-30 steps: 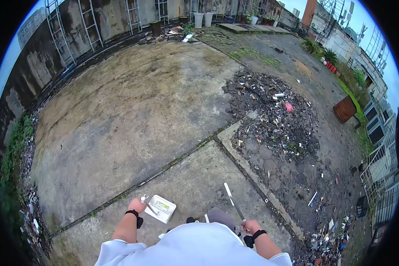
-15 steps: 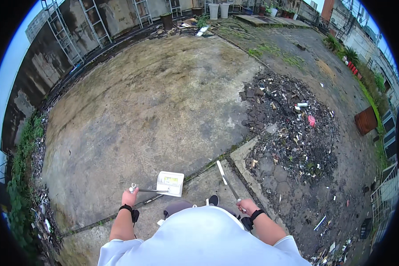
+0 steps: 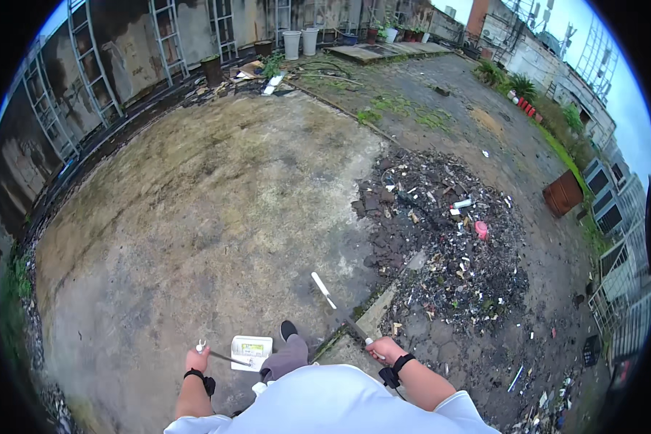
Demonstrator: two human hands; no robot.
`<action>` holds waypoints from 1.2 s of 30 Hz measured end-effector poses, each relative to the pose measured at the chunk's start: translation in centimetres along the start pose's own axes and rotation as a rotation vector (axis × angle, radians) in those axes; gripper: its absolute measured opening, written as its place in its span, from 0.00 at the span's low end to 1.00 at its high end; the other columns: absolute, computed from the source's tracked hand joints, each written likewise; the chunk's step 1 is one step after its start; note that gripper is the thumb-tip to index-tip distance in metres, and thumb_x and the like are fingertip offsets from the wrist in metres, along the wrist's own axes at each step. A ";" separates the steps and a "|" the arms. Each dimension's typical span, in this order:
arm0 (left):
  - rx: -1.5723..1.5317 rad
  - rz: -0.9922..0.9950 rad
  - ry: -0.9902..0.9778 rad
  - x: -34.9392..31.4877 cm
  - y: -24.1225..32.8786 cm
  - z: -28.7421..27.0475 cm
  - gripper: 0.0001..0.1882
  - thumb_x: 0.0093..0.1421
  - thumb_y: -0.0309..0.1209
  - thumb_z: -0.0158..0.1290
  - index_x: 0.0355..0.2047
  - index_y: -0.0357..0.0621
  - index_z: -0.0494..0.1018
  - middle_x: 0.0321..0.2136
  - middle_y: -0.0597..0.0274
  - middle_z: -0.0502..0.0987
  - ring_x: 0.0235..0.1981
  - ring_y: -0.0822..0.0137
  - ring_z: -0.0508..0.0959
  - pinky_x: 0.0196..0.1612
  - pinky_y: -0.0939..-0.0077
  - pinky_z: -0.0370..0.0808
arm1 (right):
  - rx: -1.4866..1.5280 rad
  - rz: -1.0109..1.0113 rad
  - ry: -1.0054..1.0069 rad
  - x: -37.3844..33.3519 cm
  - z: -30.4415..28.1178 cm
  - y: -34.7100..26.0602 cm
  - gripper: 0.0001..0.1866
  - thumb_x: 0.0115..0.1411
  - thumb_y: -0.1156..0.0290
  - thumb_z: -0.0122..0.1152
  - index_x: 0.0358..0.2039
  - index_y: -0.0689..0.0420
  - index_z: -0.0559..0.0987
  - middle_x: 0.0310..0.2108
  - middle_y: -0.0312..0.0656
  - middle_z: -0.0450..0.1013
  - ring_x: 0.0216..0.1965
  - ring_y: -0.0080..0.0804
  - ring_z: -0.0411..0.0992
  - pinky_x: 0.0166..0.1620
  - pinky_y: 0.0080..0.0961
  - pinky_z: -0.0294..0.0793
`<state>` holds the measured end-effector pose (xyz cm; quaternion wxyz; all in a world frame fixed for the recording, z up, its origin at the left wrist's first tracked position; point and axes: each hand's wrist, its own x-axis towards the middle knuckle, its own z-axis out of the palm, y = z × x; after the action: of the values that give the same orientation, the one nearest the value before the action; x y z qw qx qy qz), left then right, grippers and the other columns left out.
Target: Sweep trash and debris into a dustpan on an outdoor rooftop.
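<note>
My left hand (image 3: 197, 359) is closed round the white-topped end of a thin handle. That handle leads to a white dustpan (image 3: 247, 343) with a yellow-green label, low over the concrete beside my shoe. In my right hand (image 3: 388, 350) is the pale grip of a long-handled tool, apparently a broom (image 3: 323, 288), with a grey shaft and a slim white head pointing ahead and left. Whether the head touches the concrete I cannot tell. Both wrists wear black straps. My dark shoe (image 3: 288, 330) is planted between the two tools.
To the right lies a wide heap of dark rubble and litter (image 3: 470, 253), with a pink piece (image 3: 482, 230) on it. A rusty drum (image 3: 563, 194) stands farther right. Metal ladders (image 3: 94, 61) lean on the far-left wall; white pots (image 3: 291, 45) stand at the back.
I have stepped forward, and the view has shifted so the rubble sits farther left. One foot is now on the large slab. Both hands keep their holds; the broom head now lies over the slab.
</note>
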<state>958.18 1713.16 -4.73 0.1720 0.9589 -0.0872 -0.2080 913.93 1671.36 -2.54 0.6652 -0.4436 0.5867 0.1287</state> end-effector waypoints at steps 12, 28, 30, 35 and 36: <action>0.163 0.161 -0.174 30.7 24.0 -4.5 0.32 0.54 0.56 0.57 0.38 0.34 0.78 0.35 0.38 0.79 0.40 0.43 0.79 0.44 0.54 0.74 | 0.136 0.059 0.182 12.8 -0.6 -24.8 0.10 0.57 0.73 0.60 0.20 0.58 0.75 0.13 0.37 0.68 0.12 0.25 0.64 0.15 0.24 0.54; 0.096 0.226 -0.054 58.4 62.3 -8.7 0.30 0.58 0.56 0.54 0.38 0.36 0.75 0.36 0.41 0.79 0.41 0.44 0.78 0.44 0.53 0.74 | -0.034 0.055 0.030 35.2 -8.0 -66.7 0.10 0.55 0.73 0.57 0.17 0.56 0.72 0.14 0.38 0.67 0.15 0.29 0.65 0.19 0.29 0.61; 0.041 0.236 -0.055 62.1 65.2 -8.9 0.30 0.58 0.56 0.54 0.38 0.36 0.75 0.35 0.41 0.79 0.41 0.44 0.78 0.43 0.53 0.74 | 0.013 0.061 0.014 38.3 -8.3 -71.1 0.10 0.56 0.72 0.58 0.19 0.56 0.72 0.14 0.36 0.67 0.15 0.27 0.65 0.18 0.27 0.60; 0.022 0.233 -0.076 72.4 71.4 -9.8 0.30 0.57 0.57 0.54 0.37 0.38 0.76 0.35 0.42 0.79 0.40 0.44 0.78 0.43 0.54 0.74 | 0.157 0.102 -0.028 44.1 -7.8 -81.6 0.08 0.59 0.72 0.58 0.23 0.54 0.72 0.16 0.32 0.67 0.15 0.20 0.66 0.17 0.20 0.62; -0.019 0.267 -0.086 74.8 72.2 -9.9 0.29 0.57 0.57 0.54 0.37 0.38 0.76 0.35 0.42 0.80 0.40 0.44 0.78 0.42 0.54 0.74 | 0.193 0.127 -0.016 44.6 -7.1 -83.6 0.08 0.60 0.72 0.57 0.23 0.53 0.71 0.16 0.31 0.66 0.15 0.19 0.66 0.17 0.20 0.62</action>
<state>1022.67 1631.35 2.58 0.2036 0.9273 -0.2193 -0.2249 979.42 1602.59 -5.20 0.6998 -0.3386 0.6180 0.1169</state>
